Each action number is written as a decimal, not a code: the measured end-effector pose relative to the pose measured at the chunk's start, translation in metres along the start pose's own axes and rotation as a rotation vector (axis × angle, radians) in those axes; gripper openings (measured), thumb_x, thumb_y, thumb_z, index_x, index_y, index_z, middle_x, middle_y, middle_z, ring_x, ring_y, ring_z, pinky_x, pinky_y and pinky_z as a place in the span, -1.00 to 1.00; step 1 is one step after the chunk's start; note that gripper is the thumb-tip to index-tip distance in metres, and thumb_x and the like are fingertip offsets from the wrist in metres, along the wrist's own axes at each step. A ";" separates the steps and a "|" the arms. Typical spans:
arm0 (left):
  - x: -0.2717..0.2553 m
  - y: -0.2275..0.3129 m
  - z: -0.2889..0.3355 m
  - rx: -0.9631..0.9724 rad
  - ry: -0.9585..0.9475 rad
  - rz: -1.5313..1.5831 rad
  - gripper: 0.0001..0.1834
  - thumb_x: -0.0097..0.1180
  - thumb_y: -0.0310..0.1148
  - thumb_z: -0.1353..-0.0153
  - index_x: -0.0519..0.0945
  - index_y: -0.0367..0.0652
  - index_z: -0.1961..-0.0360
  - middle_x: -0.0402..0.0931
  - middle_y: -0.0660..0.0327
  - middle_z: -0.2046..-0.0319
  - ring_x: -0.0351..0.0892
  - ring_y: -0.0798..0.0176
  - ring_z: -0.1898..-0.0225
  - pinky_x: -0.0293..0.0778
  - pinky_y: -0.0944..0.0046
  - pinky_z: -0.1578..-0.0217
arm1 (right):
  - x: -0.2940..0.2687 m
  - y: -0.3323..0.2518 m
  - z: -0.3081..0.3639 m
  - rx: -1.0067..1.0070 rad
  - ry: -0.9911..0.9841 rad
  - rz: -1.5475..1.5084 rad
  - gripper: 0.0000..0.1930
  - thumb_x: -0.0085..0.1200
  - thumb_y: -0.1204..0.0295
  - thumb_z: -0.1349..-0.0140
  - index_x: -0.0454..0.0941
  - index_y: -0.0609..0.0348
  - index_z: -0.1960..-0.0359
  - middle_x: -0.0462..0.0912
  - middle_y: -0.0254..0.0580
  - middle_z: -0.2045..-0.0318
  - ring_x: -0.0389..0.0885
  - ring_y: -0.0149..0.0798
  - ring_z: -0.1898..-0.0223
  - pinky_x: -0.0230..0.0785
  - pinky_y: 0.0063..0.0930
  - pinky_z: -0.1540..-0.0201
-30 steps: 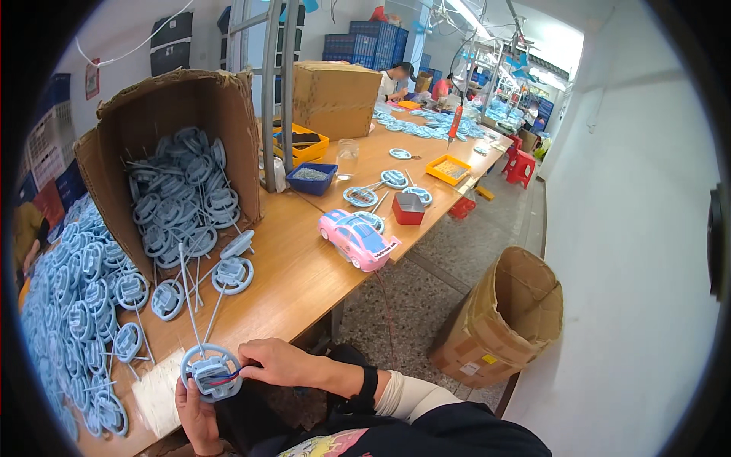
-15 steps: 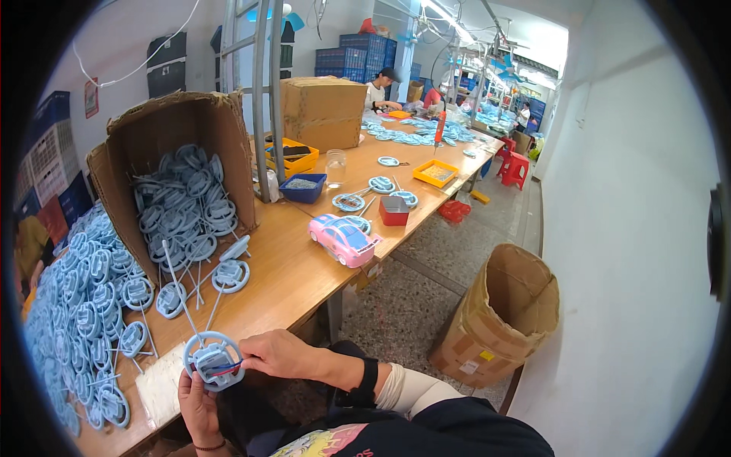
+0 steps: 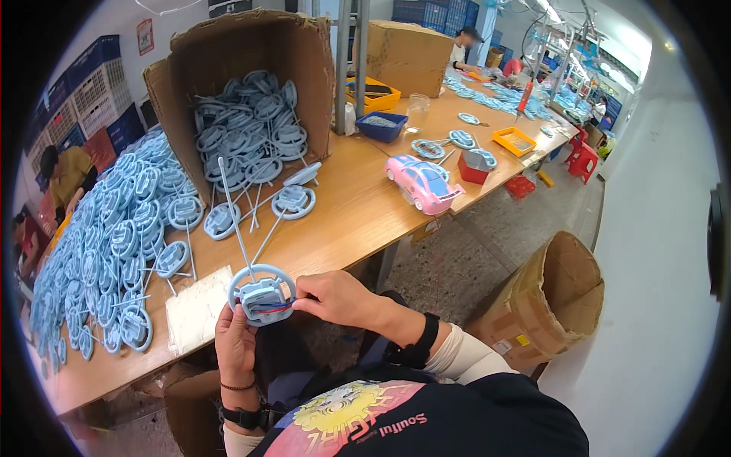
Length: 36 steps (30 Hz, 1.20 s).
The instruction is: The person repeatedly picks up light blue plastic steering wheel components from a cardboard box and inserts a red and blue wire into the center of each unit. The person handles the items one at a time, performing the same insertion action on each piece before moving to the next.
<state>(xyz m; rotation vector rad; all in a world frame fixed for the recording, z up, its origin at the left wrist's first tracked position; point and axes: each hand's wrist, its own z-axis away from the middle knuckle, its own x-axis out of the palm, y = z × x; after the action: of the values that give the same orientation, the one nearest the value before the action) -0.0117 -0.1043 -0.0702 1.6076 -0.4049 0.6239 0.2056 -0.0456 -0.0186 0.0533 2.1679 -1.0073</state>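
Note:
A light blue toy steering wheel (image 3: 261, 294) with a thin white rod rising from it sits just off the table's near edge, above my lap. My left hand (image 3: 234, 340) grips it from below. The fingertips of my right hand (image 3: 335, 298) pinch at the red and blue wires on the wheel's back. Both hands are closed on the part.
A long wooden table (image 3: 343, 221) carries a tipped cardboard box (image 3: 251, 72) full of blue wheels, a big heap of wheels (image 3: 114, 251) at left, a pink toy car (image 3: 422, 183), blue, red and yellow trays. An open cardboard box (image 3: 548, 297) stands on the floor at right. Other people work far back.
The view has tilted slightly, so the table items sit a little higher. My hands stay on the wheel, my right fingers still working at its wires.

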 end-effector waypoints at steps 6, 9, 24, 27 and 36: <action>-0.015 -0.001 -0.007 -0.004 0.019 -0.034 -0.73 -0.07 -0.40 -0.30 0.43 -0.25 0.01 0.52 0.20 0.14 0.53 0.32 0.14 0.47 0.28 0.09 | 0.016 0.009 -0.005 -0.003 0.002 -0.062 -0.79 0.13 0.32 -0.08 0.40 0.17 0.48 0.52 -0.08 0.58 0.52 0.03 0.47 0.32 -0.21 0.43; -0.010 -0.004 -0.005 -0.018 0.102 -0.020 -0.73 -0.07 -0.39 -0.30 0.44 -0.25 0.02 0.53 0.20 0.16 0.54 0.33 0.15 0.47 0.29 0.09 | 0.019 0.020 -0.012 0.005 -0.061 -0.038 -0.80 0.14 0.34 -0.09 0.42 0.19 0.47 0.53 -0.11 0.54 0.53 -0.04 0.46 0.33 -0.30 0.42; -0.087 0.144 0.081 -0.041 0.343 -0.838 -0.66 0.08 -0.45 -0.13 0.48 -0.35 0.06 0.53 0.13 0.17 0.48 0.29 0.10 0.37 0.32 0.03 | -0.002 0.052 -0.024 0.330 -0.229 -0.430 -0.83 0.19 0.42 -0.09 0.50 0.25 0.42 0.56 -0.29 0.58 0.44 -0.48 0.53 0.30 -0.55 0.44; -0.047 0.134 -0.019 0.026 0.107 -1.037 -0.60 0.10 -0.38 -0.14 0.44 -0.34 0.00 0.50 0.12 0.09 0.45 0.27 0.03 0.34 0.35 -0.01 | -0.001 0.057 -0.022 0.330 -0.193 -0.436 -0.83 0.19 0.41 -0.09 0.50 0.25 0.42 0.56 -0.28 0.58 0.44 -0.48 0.53 0.30 -0.56 0.45; -0.039 0.052 -0.225 0.197 -0.091 -1.837 -0.12 0.32 -0.01 0.23 0.33 -0.27 -0.11 0.33 -0.12 -0.07 0.35 -0.10 -0.08 0.35 0.12 -0.04 | -0.008 0.062 -0.006 0.349 0.008 -0.414 -0.80 0.15 0.39 -0.13 0.51 0.28 0.34 0.57 -0.25 0.54 0.46 -0.46 0.51 0.32 -0.56 0.42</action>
<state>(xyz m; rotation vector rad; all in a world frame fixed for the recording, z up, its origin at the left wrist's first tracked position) -0.1087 0.1064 -0.0414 1.4987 1.0724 -0.8357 0.2280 0.0036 -0.0509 -0.2368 2.0274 -1.6148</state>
